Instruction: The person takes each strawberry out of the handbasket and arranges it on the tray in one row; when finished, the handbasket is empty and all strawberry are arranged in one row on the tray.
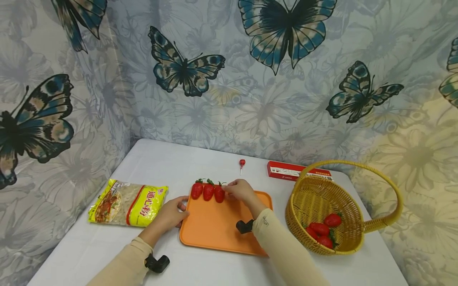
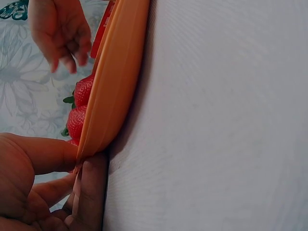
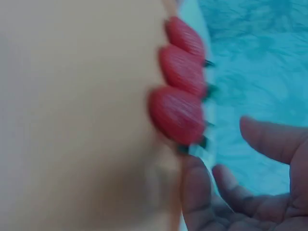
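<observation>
At the lower centre of the head view, the left hand (image 1: 171, 213) pinches the left edge of an orange tray (image 1: 214, 226). The right hand (image 1: 242, 190), released, thumb and fingers apart, is just beside the rightmost of three strawberries (image 1: 208, 191) lined along the tray's top edge. Lower right, a wicker basket (image 1: 315, 194) holds more strawberries (image 1: 319, 228); lower left lies a macaroni bag (image 1: 125, 202). A lollipop (image 1: 242, 162) and red box (image 1: 282, 170) lie behind on the white tabletop (image 1: 168, 159), before butterfly-printed fabric (image 1: 214, 131).
</observation>
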A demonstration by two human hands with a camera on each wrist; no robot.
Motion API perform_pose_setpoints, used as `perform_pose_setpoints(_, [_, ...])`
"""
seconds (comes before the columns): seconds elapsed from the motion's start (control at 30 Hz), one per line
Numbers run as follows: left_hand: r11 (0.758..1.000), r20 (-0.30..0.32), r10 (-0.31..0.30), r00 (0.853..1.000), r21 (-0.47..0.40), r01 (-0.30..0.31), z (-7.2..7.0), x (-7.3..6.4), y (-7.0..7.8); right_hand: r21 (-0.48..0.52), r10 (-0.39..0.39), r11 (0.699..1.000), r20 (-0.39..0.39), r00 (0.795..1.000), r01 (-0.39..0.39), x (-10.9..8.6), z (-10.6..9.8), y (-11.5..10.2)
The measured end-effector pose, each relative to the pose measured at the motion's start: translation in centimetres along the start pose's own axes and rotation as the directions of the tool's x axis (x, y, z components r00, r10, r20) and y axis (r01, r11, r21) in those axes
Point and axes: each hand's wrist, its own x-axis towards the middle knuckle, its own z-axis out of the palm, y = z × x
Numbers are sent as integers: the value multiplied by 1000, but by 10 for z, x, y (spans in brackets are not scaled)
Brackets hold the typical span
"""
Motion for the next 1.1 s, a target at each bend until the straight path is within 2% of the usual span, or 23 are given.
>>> perform_pose_setpoints(0.17, [1000,0,0,1000,13,0,0,0,-1,19,-58,998,134,989,55,-24,-49,-4])
perform_pose_setpoints(0.33, [1000,-1,6,1000,18,-6,0,1,0,19,-138,990,308,942,138,-52,-119,2])
perform_pose_setpoints(0.43, [1000,-2,3,1000,15,-3,0,1,-1,-4,-142,988,353,925,154,-65,-162,12])
perform_pose_setpoints(0.53, [1000,-4,-2,1000,9,2,1,1,-1,-22,-118,991,354,928,135,-72,-202,31])
perform_pose_setpoints(0.6, [1000,-5,0,1000,11,0,1,0,0,-38,-85,994,333,939,103,-76,-225,45])
perform_pose_setpoints(0.73, [1000,-8,1,1000,18,-1,1,-1,-1,-86,24,996,303,953,3,-81,-260,74])
perform_pose_setpoints(0.83, [1000,-10,-8,1000,19,8,1,-1,-1,-138,119,987,251,961,-86,-86,-277,90])
perform_pose_setpoints(0.97, [1000,-11,-7,1000,19,7,1,0,0,-209,220,961,175,960,-182,-90,-291,106])
perform_pose_setpoints(1.03, [1000,-10,-4,1000,17,4,1,0,0,-236,232,953,177,956,-188,-89,-293,113])
perform_pose_setpoints(1.1, [1000,-8,-6,1000,17,6,1,1,0,-261,213,952,200,956,-157,-87,-293,118])
